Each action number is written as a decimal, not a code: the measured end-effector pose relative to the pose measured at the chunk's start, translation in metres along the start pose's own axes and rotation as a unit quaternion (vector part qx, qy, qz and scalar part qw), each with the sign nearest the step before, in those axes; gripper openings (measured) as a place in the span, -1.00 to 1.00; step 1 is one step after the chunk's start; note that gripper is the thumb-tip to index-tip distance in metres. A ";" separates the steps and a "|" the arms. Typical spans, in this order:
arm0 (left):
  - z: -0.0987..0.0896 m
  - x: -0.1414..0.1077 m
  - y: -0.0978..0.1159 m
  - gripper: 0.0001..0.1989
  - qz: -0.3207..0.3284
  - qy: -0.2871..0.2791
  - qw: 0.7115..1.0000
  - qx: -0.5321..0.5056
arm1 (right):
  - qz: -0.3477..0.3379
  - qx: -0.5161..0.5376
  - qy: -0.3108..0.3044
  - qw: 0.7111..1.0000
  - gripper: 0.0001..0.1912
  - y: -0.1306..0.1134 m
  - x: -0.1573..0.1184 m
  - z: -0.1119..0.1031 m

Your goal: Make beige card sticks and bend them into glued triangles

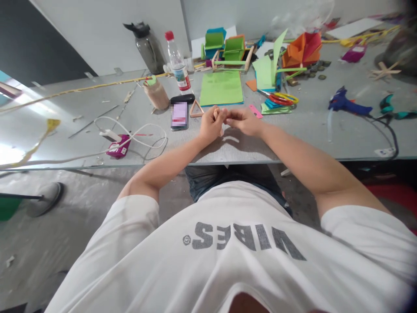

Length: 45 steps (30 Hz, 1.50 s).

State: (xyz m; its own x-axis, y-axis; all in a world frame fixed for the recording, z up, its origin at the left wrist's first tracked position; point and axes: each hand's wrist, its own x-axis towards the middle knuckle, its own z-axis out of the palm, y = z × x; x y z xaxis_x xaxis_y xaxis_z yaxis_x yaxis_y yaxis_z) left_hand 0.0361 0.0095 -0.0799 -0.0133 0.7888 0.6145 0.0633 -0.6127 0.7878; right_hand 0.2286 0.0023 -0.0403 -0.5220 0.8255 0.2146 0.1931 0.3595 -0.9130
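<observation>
My left hand (211, 124) is closed, thumb and fingers pinched together just above the table near its front edge. Facing it, my right hand (245, 121) is also closed, its fingertips meeting those of the left. A small pale piece shows below the left fingers, but what the hands hold is mostly hidden. Beside my left hand lies a small wooden triangle (196, 109) made of sticks. Green paper sheets (221, 88) lie just beyond both hands. A pink piece with holes (255, 111) sits past my right hand.
A phone (179, 115), a stick holder (157, 94) and a plastic bottle (180, 69) stand or lie left. Scissors (278, 98) rest on paper to the right, with a blue glue gun (348, 102) farther over. Folded paper models (301, 50) stand behind. A white cable (143, 129) loops at left.
</observation>
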 end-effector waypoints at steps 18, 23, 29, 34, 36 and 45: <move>0.005 0.001 0.013 -0.19 -0.042 -0.066 0.995 -0.069 | -0.043 0.109 0.061 0.991 -0.15 -0.005 -0.004 0.017; 0.002 0.004 0.011 -0.17 -0.026 -0.069 0.995 -0.070 | -0.019 0.097 0.063 0.993 -0.27 -0.005 -0.004 0.016; -0.009 0.009 0.010 -0.22 -0.027 -0.081 0.995 -0.050 | -0.023 0.093 0.057 0.994 -0.34 -0.003 -0.002 0.014; -0.016 0.011 0.021 -0.33 -0.078 -0.085 0.992 -0.042 | -0.006 -0.074 0.159 0.984 -0.69 -0.002 0.006 -0.039; -0.017 0.011 0.027 -0.35 -0.112 -0.099 0.988 -0.037 | 0.024 -0.225 0.275 0.934 -0.90 -0.002 0.003 -0.077; -0.009 0.000 0.044 -0.59 -0.199 -0.174 0.964 -0.025 | 0.263 -0.409 0.372 0.791 -0.68 -0.008 -0.032 -0.181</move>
State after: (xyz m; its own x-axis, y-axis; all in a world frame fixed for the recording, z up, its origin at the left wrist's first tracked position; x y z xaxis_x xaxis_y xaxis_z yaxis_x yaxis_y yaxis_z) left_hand 0.0295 -0.0181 -0.0449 0.3093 0.9253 0.2192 0.0745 -0.2534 0.9645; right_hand 0.3940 0.0513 0.0227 0.3832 0.8731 0.3014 0.8522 -0.2084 -0.4799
